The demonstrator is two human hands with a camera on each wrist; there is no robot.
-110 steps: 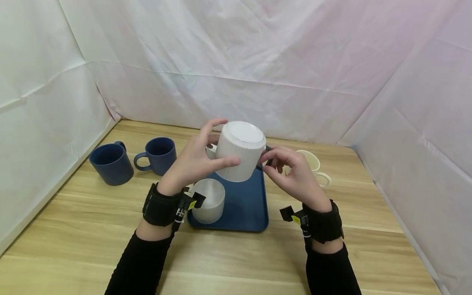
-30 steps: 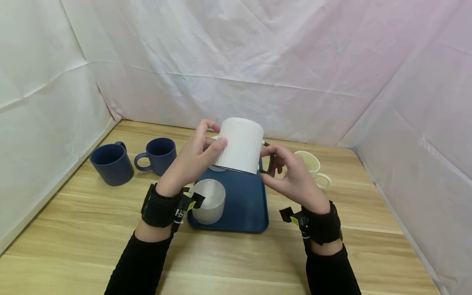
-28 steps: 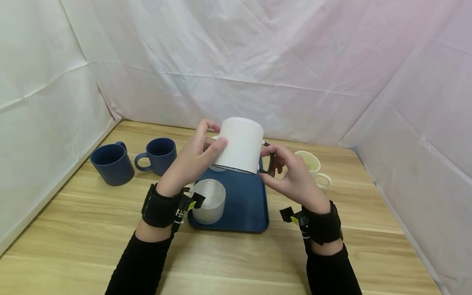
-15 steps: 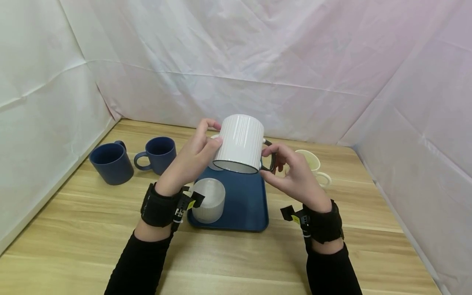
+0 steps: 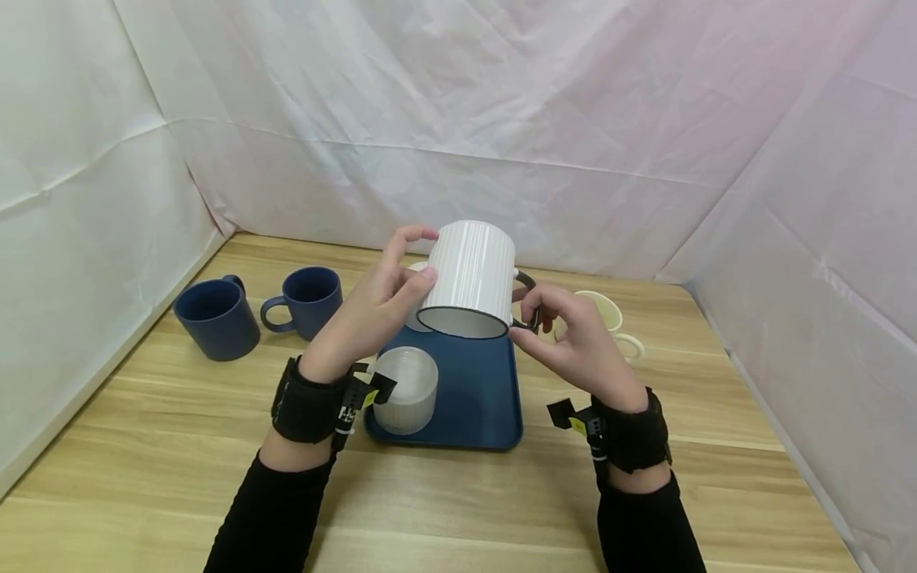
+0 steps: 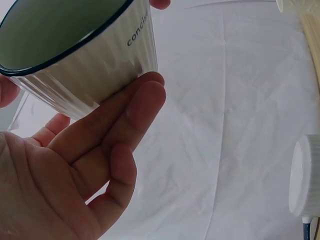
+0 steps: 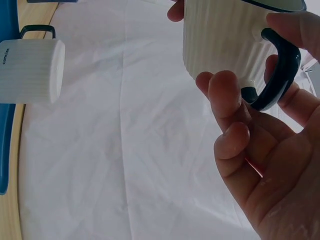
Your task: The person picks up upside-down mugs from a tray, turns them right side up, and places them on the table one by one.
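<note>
Left hand [image 5: 372, 314]: thumb and fingers curled against the ribbed wall of the white mug [image 5: 469, 278], pressing its side.
Right hand [image 5: 573, 346]: fingers pinch the mug's dark handle [image 5: 526, 301] at 3 o'clock of the body.
White mug: held in the air above the far end of the blue tray [image 5: 476, 406], mouth tipped down toward the person.
Risk: the glazed ribs look slippery; if the left fingers ease off, the tilted mug could swing on the handle and drop onto the tray.
Risk, nearby: the frosted cup [image 5: 404, 390] stands on the tray at 7 o'clock of the mug, and another white mug stands just behind the held one; a fall could strike either.
Surface: pale wood table [image 5: 458, 493].
Farther out: two navy mugs [image 5: 215, 318] at 9 o'clock, cream mug [image 5: 609, 318] at 3 o'clock.
Room: creased white sheeting [image 5: 458, 119] on three sides.
</note>
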